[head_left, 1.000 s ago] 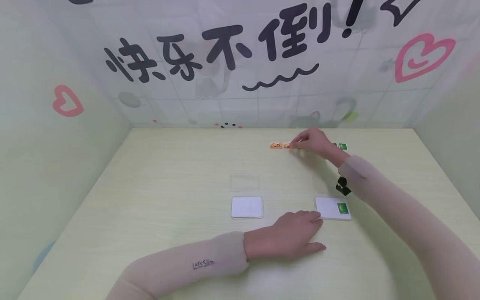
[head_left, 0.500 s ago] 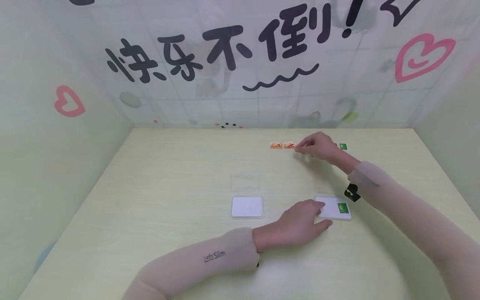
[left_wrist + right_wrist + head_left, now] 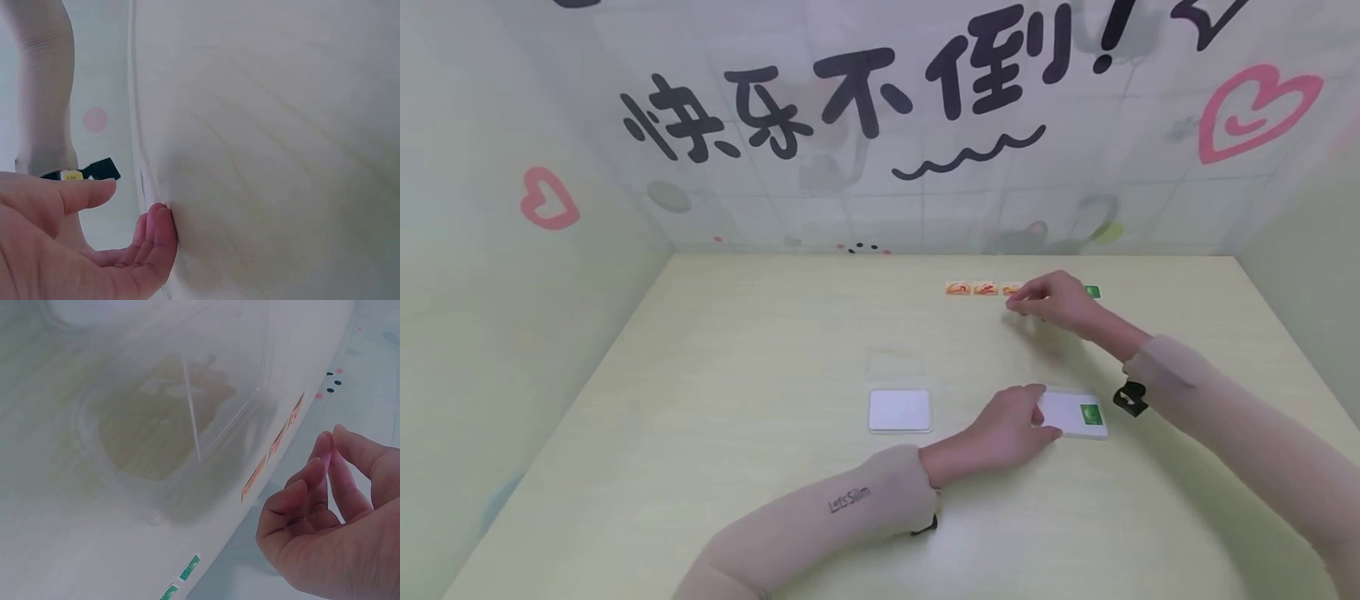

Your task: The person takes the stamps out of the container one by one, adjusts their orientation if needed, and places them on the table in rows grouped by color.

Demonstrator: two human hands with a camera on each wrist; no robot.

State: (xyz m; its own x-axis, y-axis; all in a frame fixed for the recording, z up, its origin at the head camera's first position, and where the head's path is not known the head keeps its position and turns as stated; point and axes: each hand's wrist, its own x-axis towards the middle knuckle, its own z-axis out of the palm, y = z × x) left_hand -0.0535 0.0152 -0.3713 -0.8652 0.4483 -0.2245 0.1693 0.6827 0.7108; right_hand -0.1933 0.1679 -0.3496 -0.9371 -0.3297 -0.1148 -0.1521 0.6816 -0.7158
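Observation:
My left hand (image 3: pixel 1009 429) is at the left end of a flat white card stack (image 3: pixel 1063 412) with a green picture piece (image 3: pixel 1091 414) on its right end. The thumb lies at the near edge and a finger at the far edge, holding the stack. My right hand (image 3: pixel 1060 302) is over the back of the table, beside a row of small orange picture pieces (image 3: pixel 985 288). Its thumb and forefinger tips meet (image 3: pixel 332 440) with nothing visible between them. Green pieces (image 3: pixel 189 567) lie farther right, partly hidden by this hand in the head view.
A second white card stack (image 3: pixel 898 410) in a clear case lies left of the left hand. A clear lid (image 3: pixel 895 363) lies behind it. Another clear plastic lid (image 3: pixel 181 419) shows in the right wrist view. Walls border the table (image 3: pixel 737 400).
My right hand has drawn back to the right along the row, uncovering a third orange piece. My left hand has slid up and right, from the stack's near left corner to around its left end.

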